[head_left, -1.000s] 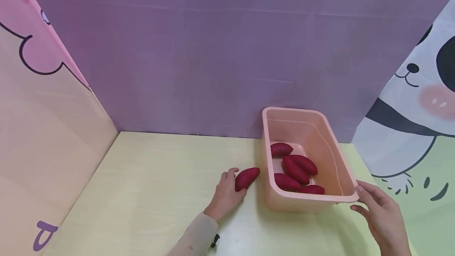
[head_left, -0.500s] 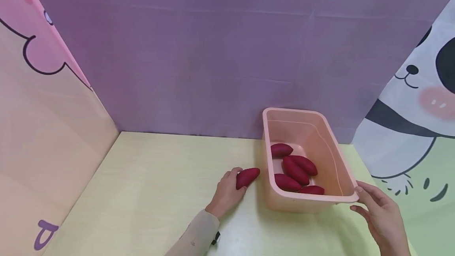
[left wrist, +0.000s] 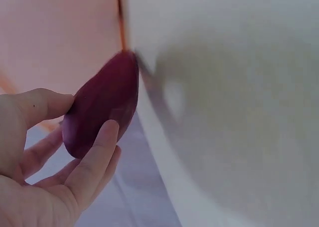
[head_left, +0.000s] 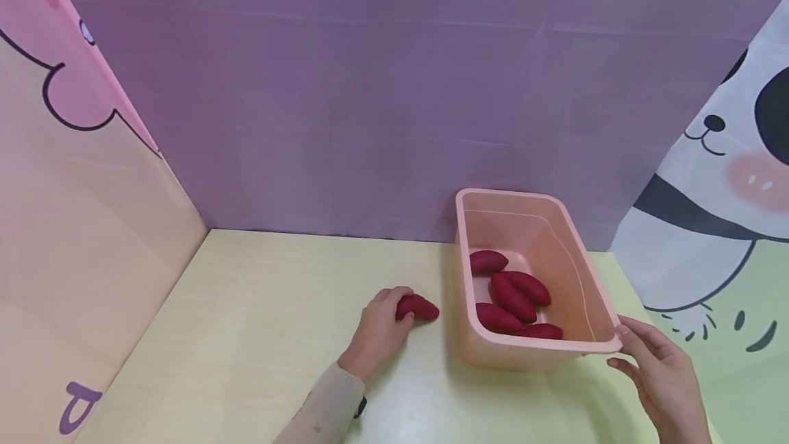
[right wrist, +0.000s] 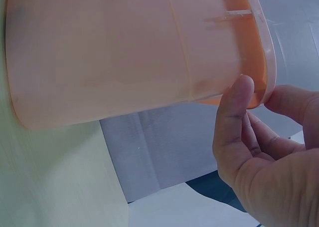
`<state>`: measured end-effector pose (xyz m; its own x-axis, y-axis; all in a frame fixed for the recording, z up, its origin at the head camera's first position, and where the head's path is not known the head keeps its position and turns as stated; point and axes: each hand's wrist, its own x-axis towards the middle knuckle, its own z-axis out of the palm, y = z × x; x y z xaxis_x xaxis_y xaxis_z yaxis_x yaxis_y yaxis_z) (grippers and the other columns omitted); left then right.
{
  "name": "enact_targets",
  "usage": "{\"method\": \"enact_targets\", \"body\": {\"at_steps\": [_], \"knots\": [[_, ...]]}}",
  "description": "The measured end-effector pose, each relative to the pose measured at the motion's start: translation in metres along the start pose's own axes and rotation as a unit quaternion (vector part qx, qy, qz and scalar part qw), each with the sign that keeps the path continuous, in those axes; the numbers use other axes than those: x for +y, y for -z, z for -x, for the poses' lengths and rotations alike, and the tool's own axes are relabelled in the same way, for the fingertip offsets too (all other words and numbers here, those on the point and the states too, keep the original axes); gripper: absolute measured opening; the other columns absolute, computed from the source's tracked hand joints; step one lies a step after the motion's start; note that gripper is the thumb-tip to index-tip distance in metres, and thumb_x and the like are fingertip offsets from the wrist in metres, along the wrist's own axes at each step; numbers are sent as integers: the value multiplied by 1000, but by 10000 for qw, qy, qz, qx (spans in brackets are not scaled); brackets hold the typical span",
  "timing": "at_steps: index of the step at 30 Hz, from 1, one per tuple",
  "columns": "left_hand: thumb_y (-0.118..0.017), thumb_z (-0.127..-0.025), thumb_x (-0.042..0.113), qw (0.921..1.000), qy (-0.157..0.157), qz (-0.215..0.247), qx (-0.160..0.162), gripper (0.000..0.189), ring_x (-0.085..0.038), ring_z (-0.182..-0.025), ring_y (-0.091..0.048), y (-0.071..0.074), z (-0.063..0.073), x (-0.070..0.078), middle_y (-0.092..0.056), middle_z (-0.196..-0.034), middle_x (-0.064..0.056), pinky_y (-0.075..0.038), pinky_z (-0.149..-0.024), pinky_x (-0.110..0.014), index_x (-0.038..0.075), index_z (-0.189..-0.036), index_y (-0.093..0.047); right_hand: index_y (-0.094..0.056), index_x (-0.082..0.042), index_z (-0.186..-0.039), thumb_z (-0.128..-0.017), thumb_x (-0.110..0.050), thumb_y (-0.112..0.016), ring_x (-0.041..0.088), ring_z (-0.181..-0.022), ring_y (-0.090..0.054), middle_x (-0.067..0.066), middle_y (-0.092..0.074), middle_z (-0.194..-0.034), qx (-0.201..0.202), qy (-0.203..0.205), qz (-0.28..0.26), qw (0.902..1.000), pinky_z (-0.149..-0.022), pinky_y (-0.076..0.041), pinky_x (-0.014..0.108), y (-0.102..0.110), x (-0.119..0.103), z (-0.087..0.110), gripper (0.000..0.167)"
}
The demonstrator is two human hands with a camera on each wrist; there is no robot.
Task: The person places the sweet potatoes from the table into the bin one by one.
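Since a second ago the left hand [head_left: 376, 327] has curled round the loose red sweet potato [head_left: 418, 307] and drawn it slightly from the pink tub [head_left: 607, 344], whose corner rim the right hand [head_left: 662, 379] seemingly pinches, steadying it

Our left hand [head_left: 376, 327] comes out of a pale beige sleeve [head_left: 320, 413] with a small dark tag at its cuff; our right hand [head_left: 662, 379] is bare.
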<state>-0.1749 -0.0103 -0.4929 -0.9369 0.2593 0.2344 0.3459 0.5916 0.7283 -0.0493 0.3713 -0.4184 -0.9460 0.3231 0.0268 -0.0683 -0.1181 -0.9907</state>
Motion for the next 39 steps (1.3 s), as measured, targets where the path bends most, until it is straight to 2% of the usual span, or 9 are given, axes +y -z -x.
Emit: {"method": "enact_targets", "body": {"at_steps": [6,11,16,19,24,31,35,39], "knots": [[-73,-89,7,9999,-64,-101,-32,28,-31,-104,-65,4,1,-4,-63,-118,-13,-55,-87,-41,8,-117,-68,-74,-9,-114,-98,-4,-63,12,-83,-67,-4,-72,-104,40,-71,13,10000,-66,-59,29,0,0,0,20],[-73,-89,8,9995,-209,20,241,30,-30,-106,-64,6,1,-6,-64,-118,-11,-55,-88,-40,8,-118,-68,-74,-11,-113,-99,-4,-63,13,-83,-68,-5,-72,-104,27,-66,59,10000,-66,-59,29,0,-1,0,20],[-74,-90,8,9982,-356,218,441,32,-25,-105,-65,16,-1,-1,-63,-119,-9,-56,-85,-33,8,-121,-68,-74,-10,-114,-99,-3,-61,13,-83,-67,-4,-72,-105,-18,-20,-23,10000,-66,-58,29,1,-1,0,21],[-74,-89,6,9960,-551,380,596,34,-24,-102,-66,24,-6,7,-62,-120,-10,-56,-82,-28,6,-122,-67,-73,-9,-114,-99,-3,-61,12,-83,-67,-4,-72,-105,-18,-20,-54,10000,-66,-58,29,1,0,0,21],[-75,-87,3,9912,-889,502,842,37,-22,-101,-66,42,-21,23,-61,-121,-11,-56,-79,-24,5,-123,-67,-73,-9,-115,-99,-3,-62,13,-82,-68,-4,-72,-105,-18,-8,-29,10000,-66,-58,29,0,0,0,21],[-74,-88,5,9831,-1406,413,1097,36,-20,-104,-63,65,-48,58,-62,-122,-9,-56,-79,-23,7,-123,-67,-73,-8,-115,-99,-1,-60,13,-82,-68,-3,-72,-104,-58,54,-69,9999,-66,-58,29,2,1,1,22],[-75,-88,8,9803,-1647,305,1045,36,-19,-103,-62,69,-63,81,-62,-122,-8,-56,-81,-24,7,-124,-67,-73,-9,-115,-99,-2,-61,14,-81,-68,-3,-72,-104,-57,27,-28,10000,-66,-58,29,2,1,0,21],[-76,-89,12,9793,-1829,220,838,38,-19,-103,-62,68,-77,105,-61,-123,-8,-55,-84,-25,7,-126,-66,-73,-10,-115,-99,-3,-61,14,-81,-68,-3,-72,-104,-65,12,-11,10000,-66,-58,29,1,0,0,21]]}}
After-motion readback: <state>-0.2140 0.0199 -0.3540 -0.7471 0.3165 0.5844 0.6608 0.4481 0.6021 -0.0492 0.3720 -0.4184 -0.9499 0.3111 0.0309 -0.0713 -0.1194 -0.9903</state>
